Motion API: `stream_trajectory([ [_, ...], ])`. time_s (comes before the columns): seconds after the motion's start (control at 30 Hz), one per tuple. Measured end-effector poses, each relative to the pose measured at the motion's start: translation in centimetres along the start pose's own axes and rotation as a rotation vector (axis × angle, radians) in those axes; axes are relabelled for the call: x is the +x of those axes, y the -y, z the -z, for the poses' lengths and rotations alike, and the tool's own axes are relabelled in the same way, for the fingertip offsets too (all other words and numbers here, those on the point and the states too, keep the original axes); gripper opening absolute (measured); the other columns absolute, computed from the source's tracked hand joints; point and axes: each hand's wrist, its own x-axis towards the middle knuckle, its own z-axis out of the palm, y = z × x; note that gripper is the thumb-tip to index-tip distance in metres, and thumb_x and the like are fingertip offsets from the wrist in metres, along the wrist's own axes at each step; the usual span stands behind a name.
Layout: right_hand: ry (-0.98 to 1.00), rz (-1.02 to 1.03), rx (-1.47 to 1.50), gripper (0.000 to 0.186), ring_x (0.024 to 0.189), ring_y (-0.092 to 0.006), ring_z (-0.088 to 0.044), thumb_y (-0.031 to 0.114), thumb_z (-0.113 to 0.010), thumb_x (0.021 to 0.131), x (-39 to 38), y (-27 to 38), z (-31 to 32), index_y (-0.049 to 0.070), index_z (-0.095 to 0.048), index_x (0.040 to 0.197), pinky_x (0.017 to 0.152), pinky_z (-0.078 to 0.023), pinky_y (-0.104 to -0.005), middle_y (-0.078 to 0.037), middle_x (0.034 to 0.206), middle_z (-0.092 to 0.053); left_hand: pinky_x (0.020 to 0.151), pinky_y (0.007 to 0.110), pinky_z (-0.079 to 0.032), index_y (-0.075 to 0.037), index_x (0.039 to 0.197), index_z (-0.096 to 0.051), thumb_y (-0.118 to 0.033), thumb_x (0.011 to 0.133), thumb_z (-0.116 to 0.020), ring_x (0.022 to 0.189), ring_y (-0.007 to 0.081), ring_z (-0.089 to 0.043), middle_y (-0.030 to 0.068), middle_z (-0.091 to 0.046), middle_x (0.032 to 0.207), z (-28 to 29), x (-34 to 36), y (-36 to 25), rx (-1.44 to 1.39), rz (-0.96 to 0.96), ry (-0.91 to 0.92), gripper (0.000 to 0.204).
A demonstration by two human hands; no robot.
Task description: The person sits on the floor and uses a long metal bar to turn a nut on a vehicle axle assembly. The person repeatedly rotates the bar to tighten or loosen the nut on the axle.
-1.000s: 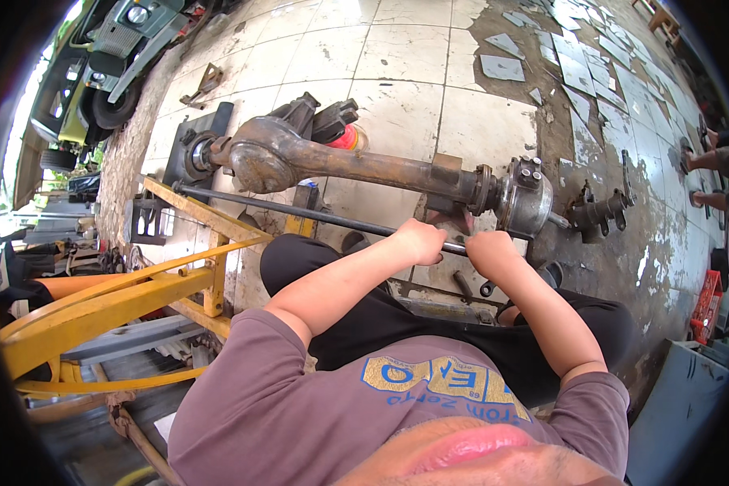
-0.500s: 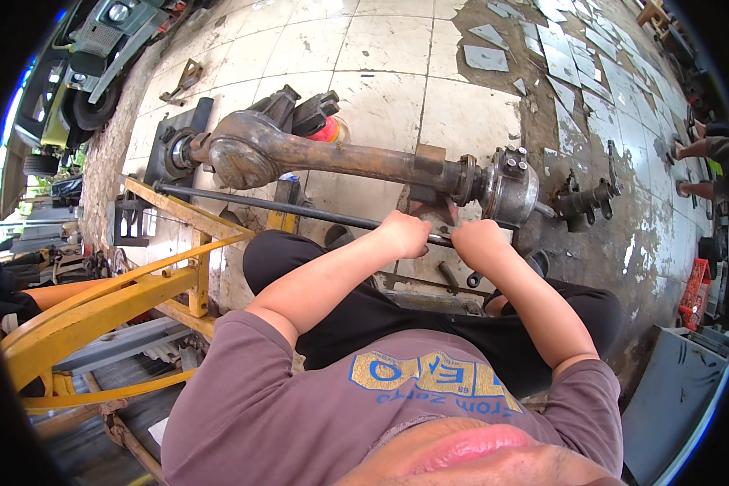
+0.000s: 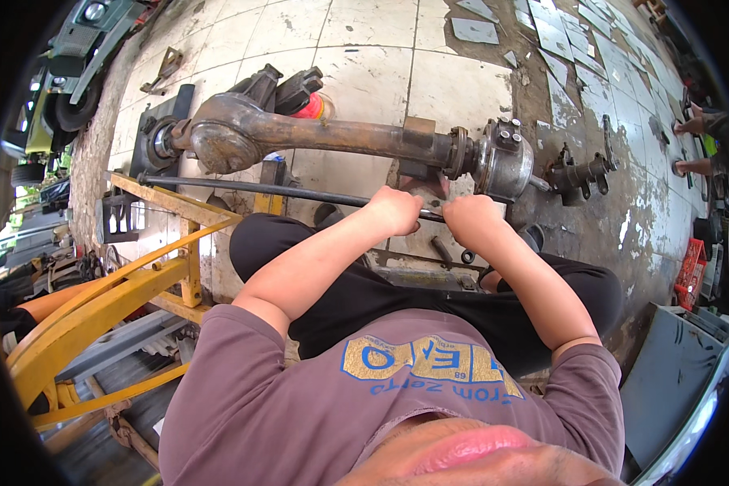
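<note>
Observing remotely through the head view, I find both hands engaged on one item, a long dark rod [image 3: 300,191]. The left hand [image 3: 398,212] is closed in a fist around it; the right hand [image 3: 472,219] is likewise folded over it, just beside the left, with a short bright length showing between them. Most fingertips are turned under, so I cannot tell how the thumbs are set. The rod lies on the near side of a rusty axle housing [image 3: 332,138], roughly along it, reaching left to the end of a yellow frame [image 3: 113,330]; whether it touches, I cannot confirm. Its right end is hidden at the right fist.

Assessment: with both fists near one end, the long side is, in my judgement, liable to swing. I recommend a firm, even grip, straight wrists and slow movement, watching the far tip for clearance from the frame, and the right knuckles for clearance from the drum-like hub [image 3: 490,168] just beyond.
</note>
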Motion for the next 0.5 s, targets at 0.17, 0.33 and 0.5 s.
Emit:
stream_trajectory([
  [0.17,0.032,-0.055,0.013,0.011,0.090,-0.0301,-0.082,0.011,-0.073,0.089,0.2,0.2,-0.4,0.010,-0.084,0.092,0.073,-0.065,-0.0420,-0.011,0.095,-0.083,0.094,0.051,-0.060,-0.006,0.123,-0.067,-0.043,0.098,-0.071,0.106,0.0360,-0.077,0.0174,-0.080,0.109,-0.1,-0.2,-0.1,0.001,-0.006,-0.026,0.044],
  [0.33,0.016,-0.061,-0.044,0.011,0.089,-0.0286,-0.082,0.012,-0.074,0.089,0.9,-0.1,-1.6,0.011,-0.084,0.091,0.072,-0.064,-0.0408,-0.010,0.094,-0.083,0.093,0.051,-0.060,-0.006,0.122,-0.067,-0.044,0.098,-0.071,0.106,0.0357,-0.077,0.0169,-0.080,0.109,-0.1,0.2,0.1,0.010,-0.004,-0.010,0.045],
  [0.5,0.021,-0.045,-0.033,0.010,0.089,-0.0277,-0.082,0.013,-0.074,0.089,0.5,0.2,-0.6,0.011,-0.084,0.091,0.072,-0.064,-0.0404,-0.009,0.094,-0.083,0.093,0.051,-0.060,-0.006,0.122,-0.066,-0.043,0.099,-0.071,0.105,0.0361,-0.077,0.0168,-0.080,0.109,-0.1,0.2,0.1,0.014,-0.001,-0.020,0.044],
])
